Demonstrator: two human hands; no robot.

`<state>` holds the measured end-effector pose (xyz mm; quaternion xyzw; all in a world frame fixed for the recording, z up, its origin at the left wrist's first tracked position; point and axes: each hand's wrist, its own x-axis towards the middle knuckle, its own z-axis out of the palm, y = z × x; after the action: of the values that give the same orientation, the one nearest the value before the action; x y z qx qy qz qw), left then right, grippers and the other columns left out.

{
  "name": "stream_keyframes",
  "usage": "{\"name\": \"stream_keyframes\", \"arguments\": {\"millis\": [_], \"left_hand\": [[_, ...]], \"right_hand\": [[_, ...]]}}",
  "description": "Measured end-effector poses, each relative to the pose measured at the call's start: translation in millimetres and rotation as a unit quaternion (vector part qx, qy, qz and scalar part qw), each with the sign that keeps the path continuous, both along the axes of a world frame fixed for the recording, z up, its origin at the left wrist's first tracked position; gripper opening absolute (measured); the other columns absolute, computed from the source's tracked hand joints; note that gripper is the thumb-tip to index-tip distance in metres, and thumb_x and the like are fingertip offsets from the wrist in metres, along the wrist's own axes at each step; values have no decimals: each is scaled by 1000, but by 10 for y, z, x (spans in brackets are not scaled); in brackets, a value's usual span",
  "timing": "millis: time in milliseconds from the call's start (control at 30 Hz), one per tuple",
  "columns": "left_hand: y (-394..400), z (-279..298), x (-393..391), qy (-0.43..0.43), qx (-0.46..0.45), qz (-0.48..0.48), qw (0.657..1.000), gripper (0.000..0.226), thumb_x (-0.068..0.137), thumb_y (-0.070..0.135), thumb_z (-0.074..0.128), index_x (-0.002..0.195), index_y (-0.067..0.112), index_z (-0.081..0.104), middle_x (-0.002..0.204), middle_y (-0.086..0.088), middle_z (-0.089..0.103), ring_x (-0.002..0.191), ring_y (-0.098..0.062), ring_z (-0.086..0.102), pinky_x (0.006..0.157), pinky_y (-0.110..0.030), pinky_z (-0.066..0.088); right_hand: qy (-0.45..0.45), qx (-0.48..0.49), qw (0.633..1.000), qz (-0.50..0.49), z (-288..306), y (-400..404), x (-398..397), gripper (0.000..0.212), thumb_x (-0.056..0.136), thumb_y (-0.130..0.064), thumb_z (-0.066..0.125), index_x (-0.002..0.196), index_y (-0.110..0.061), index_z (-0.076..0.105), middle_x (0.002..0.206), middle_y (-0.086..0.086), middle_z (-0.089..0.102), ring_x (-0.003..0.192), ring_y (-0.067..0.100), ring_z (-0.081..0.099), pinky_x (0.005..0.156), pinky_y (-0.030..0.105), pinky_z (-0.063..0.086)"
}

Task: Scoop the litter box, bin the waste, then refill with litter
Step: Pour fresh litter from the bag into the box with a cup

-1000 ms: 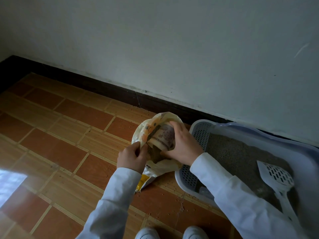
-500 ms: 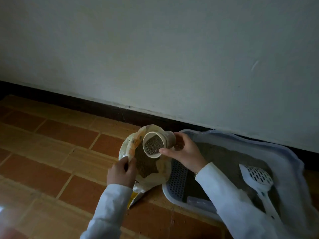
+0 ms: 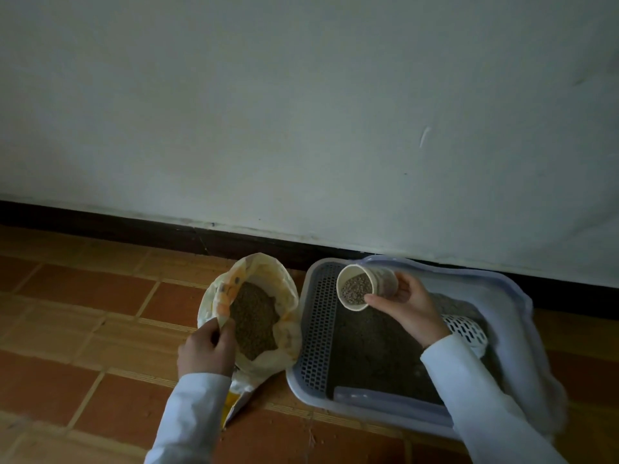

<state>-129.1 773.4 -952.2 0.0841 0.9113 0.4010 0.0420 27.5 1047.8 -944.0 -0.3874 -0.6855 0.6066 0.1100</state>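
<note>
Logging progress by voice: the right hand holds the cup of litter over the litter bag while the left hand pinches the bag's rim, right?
Not quite. In the head view the right hand holds the cup over the litter box, not the bag. The left hand does pinch the bag's rim.

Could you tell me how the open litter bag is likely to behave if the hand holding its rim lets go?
The litter bag looks thin and crumpled, so its rim would probably flop inward once the left hand releases it. It holds a fair mass of granules, so it likely stays put rather than slides. It leans on the floor, so a nudge might spill litter.
</note>
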Motion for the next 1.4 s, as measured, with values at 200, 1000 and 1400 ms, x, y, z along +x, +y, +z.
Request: {"name": "stream_keyframes", "arguments": {"millis": [200, 1000, 1400], "left_hand": [[1, -25, -2, 6, -1, -4, 1000, 39, 72, 47, 42, 61, 16, 63, 50, -9, 55, 55, -33, 52, 52, -31, 37], [9, -25, -5, 10, -7, 4, 1000, 40, 71, 46, 42, 68, 15, 67, 53, -10, 59, 57, -30, 55, 57, -35, 45], [-10, -19, -9, 3, 3, -7, 1000, 34, 72, 46, 43, 53, 21, 57, 45, -5, 51, 50, -25, 48, 49, -27, 33]], "right_hand": [[-48, 146, 988, 14, -64, 55, 147, 86, 58, -24, 88, 130, -22, 41, 124, -5, 47, 114, 11, 47, 91, 28, 44], [-179, 274, 943, 56, 104, 359, 383, 103, 51, -9, 91, 137, -10, 34, 135, 13, 38, 126, 30, 39, 105, 46, 40], [-185, 531, 826, 26, 360, 170, 165, 96, 52, -8, 86, 134, -1, 36, 128, 20, 43, 119, 36, 40, 100, 45, 40]]}}
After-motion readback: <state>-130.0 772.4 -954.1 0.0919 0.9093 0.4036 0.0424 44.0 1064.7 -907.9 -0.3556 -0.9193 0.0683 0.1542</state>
